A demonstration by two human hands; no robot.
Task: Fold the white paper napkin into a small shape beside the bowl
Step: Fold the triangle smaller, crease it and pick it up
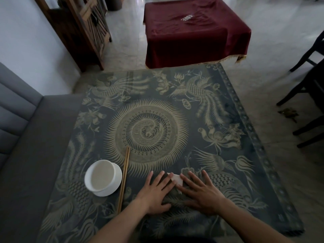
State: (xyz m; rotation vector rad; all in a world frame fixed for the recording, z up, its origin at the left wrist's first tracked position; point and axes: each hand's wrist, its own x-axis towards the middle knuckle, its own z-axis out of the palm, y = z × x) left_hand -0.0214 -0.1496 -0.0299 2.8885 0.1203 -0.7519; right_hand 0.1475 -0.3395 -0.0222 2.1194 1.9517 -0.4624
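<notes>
Your left hand: the left hand (156,192) lies flat on the table with its fingers straight and spread, palm down, its fingertips on the near left part of the napkin.
Your right hand: the right hand (201,191) is also flat with fingers straight and spread, pressing down on the right part of the napkin; neither hand curls round anything.
Napkin: the white paper napkin (177,180) lies on the table between and under your two hands, mostly hidden; only a small white wedge shows in the gap between your fingers, so its folded shape cannot be told.
Bowl: the white bowl (103,178) sits to the left of your hands, near the napkin but apart from it, with a pale filling inside.
Chopsticks: a pair of wooden chopsticks (124,178) lies side by side just beside the bowl's right edge, between the bowl and your left hand, pointing away from you.
Table: the table (228,120) is covered in a dark cloth with pale birds, flowers and a round sunburst figure.
Writing: you have no readable words, brand or label on the bowl, napkin or cloth.
Beyond: a second table under a dark red cloth (192,32) stands past the far edge; a grey bench (26,137) runs along your left.
</notes>
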